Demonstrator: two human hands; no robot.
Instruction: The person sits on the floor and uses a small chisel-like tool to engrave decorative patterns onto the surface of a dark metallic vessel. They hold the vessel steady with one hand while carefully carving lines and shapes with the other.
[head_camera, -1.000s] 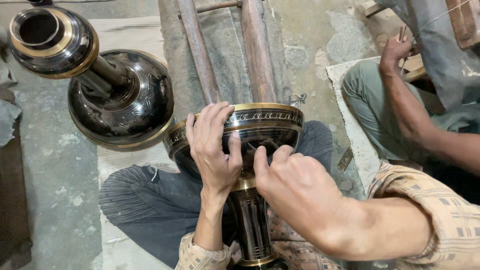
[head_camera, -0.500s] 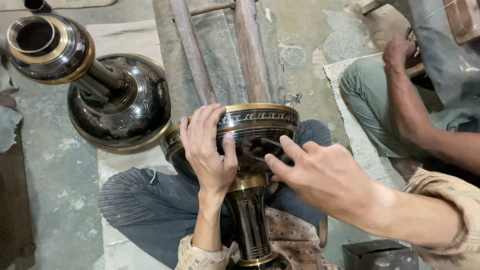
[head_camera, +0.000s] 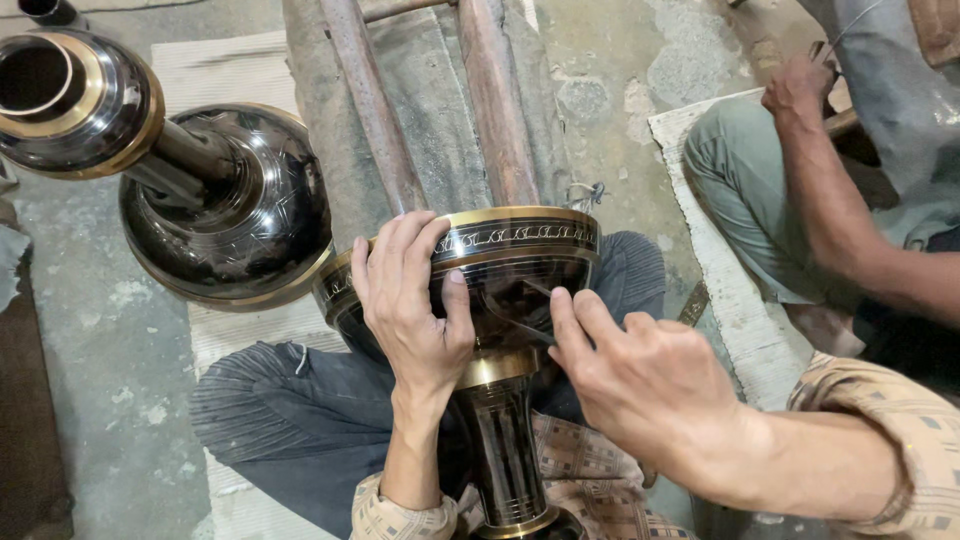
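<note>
While the left hand (head_camera: 410, 300) grips the black vase (head_camera: 500, 300), the right hand (head_camera: 640, 385) pinches a thin tool (head_camera: 515, 325).

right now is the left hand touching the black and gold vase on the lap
Touching. The head view shows the left hand pressed flat on the bowl of the black and gold vase, fingers wrapped over its gold rim with no gap.

right hand (head_camera: 640, 385) drawn back down from the black vase (head_camera: 480, 290) bowl's middle to its lower right side, fingertips on a thin tool (head_camera: 520, 322)
</note>
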